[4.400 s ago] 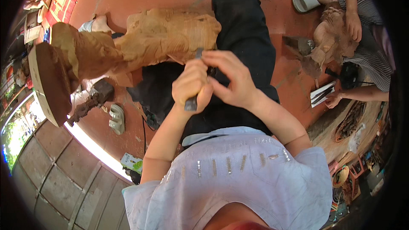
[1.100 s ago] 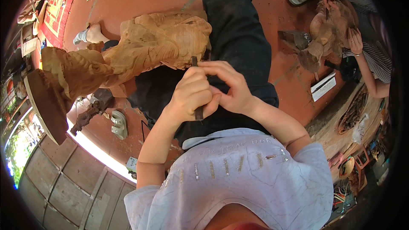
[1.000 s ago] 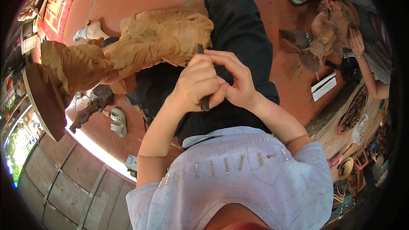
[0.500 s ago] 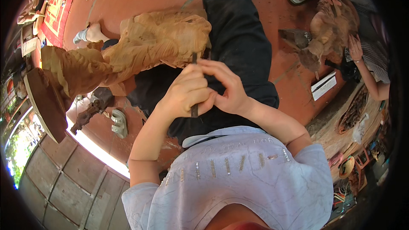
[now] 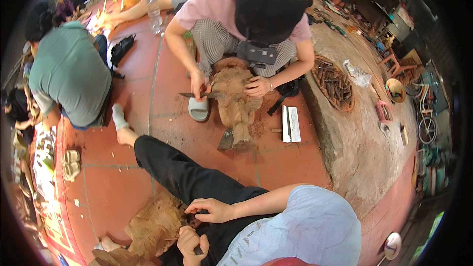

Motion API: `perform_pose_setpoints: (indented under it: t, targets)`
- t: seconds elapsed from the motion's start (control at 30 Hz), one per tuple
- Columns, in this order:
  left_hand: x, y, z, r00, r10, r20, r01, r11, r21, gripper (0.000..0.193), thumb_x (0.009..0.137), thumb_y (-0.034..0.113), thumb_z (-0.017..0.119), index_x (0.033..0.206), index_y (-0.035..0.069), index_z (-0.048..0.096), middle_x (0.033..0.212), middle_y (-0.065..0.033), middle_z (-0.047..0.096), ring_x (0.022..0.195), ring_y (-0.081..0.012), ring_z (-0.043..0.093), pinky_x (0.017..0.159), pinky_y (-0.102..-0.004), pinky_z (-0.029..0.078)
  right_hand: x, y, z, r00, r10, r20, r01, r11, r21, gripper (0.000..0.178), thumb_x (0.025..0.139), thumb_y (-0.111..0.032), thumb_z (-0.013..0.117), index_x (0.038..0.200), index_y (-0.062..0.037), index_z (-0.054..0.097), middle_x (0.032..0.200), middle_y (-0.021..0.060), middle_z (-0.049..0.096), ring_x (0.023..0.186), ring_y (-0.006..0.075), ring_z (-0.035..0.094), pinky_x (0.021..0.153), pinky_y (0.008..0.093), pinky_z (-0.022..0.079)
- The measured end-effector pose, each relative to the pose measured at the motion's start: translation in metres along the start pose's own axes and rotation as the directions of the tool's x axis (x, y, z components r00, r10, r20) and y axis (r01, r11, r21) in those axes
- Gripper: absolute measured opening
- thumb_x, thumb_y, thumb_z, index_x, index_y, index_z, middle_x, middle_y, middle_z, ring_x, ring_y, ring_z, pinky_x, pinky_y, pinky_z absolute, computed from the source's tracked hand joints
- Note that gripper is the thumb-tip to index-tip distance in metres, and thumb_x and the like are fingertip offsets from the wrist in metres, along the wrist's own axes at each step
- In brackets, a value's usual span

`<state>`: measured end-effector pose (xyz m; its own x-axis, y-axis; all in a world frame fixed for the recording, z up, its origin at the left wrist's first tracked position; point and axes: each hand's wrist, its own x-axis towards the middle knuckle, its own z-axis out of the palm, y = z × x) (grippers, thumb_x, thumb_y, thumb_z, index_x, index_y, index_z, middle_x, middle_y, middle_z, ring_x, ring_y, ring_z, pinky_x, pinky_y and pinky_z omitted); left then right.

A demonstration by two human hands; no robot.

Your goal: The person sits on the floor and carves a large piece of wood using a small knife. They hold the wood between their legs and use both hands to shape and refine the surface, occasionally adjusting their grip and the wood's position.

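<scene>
My left hand [image 5: 191,242] is closed in a fist round a dark, narrow carving chisel [image 5: 198,250], whose butt end sticks out below the fist. My right hand [image 5: 213,211] bends over just above it, fingertips at the blade end, which they partly hide. Both hands are at the end of a brown wood carving [image 5: 156,224] with rough folds cut into it. The carving lies beside my leg in black trousers [image 5: 189,170], its far part running out of the lower edge.
Opposite me, a person in a black cap [image 5: 268,4] works a dark blade [image 5: 199,95] on another wood carving [image 5: 234,91]. A grey slipper [image 5: 198,109], a white box [image 5: 291,124], sandals [image 5: 71,165] and a bottle [image 5: 154,13] are on the tiles. Another person [image 5: 74,76] sits left.
The view has swung up and right, so my hands and the carving now appear lower in the picture and the person opposite shows fully. My left hand still grips the chisel.
</scene>
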<state>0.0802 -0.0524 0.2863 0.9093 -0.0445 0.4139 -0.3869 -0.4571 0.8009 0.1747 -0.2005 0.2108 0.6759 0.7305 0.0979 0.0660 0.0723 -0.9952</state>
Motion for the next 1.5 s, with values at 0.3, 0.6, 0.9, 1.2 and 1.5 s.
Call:
perform_pose_setpoints:
  t: [0.3,0.6,0.9,1.2,1.5]
  targets:
    - [0.038,-0.016,0.011,0.957,0.241,0.164,-0.269,0.947,0.177,0.029,0.070,-0.001,0.066,0.058,0.008,0.042,0.059,-0.0078,0.043,0.059,-0.0290,0.048,0.066,-0.0402,0.042,-0.011,0.048,-0.014,0.962,0.205,-0.182,-0.157,0.956,0.249,0.023,0.090,-0.006,0.056,0.112,0.0002,0.061,0.103,0.0068,0.066,0.090,0.0122,0.062,0.082,0.0280,0.051]
    - [0.064,-0.070,0.010,0.982,-0.042,0.187,-0.090,0.761,0.642,0.027,0.076,0.013,0.071,0.063,0.006,0.048,0.067,-0.0102,0.049,0.071,-0.0311,0.050,0.073,-0.0421,0.040,-0.018,0.051,-0.023,0.960,0.224,-0.169,-0.161,0.933,0.321,0.022,0.091,-0.005,0.053,0.110,0.0019,0.061,0.098,0.0060,0.066,0.084,0.0123,0.062,0.077,0.0273,0.052]
    - [0.053,-0.082,0.006,0.975,-0.128,0.180,-0.016,0.770,0.638,0.028,0.078,0.014,0.070,0.062,0.005,0.048,0.066,-0.0107,0.050,0.069,-0.0314,0.050,0.070,-0.0415,0.039,-0.016,0.054,-0.023,0.961,0.234,-0.148,-0.165,0.912,0.375,0.021,0.091,-0.004,0.051,0.109,0.0019,0.061,0.097,0.0057,0.065,0.086,0.0118,0.061,0.076,0.0267,0.052]
    - [0.053,-0.078,0.002,0.977,-0.180,0.116,0.084,0.819,0.567,0.028,0.079,0.013,0.069,0.064,0.003,0.049,0.066,-0.0127,0.049,0.068,-0.0328,0.049,0.070,-0.0412,0.038,-0.015,0.055,-0.024,0.961,0.249,-0.121,-0.185,0.903,0.388,0.021,0.093,-0.004,0.051,0.111,0.0017,0.060,0.098,0.0053,0.064,0.088,0.0118,0.061,0.079,0.0270,0.052]
    - [0.050,-0.045,0.015,0.976,-0.215,0.033,0.182,0.893,0.412,0.011,0.080,0.009,0.069,0.078,0.004,0.059,0.067,-0.0100,0.056,0.066,-0.0284,0.053,0.064,-0.0382,0.042,-0.015,0.060,-0.023,0.961,0.261,-0.095,-0.207,0.901,0.381,0.022,0.095,-0.005,0.052,0.114,0.0011,0.060,0.101,0.0048,0.064,0.090,0.0113,0.060,0.083,0.0272,0.051]
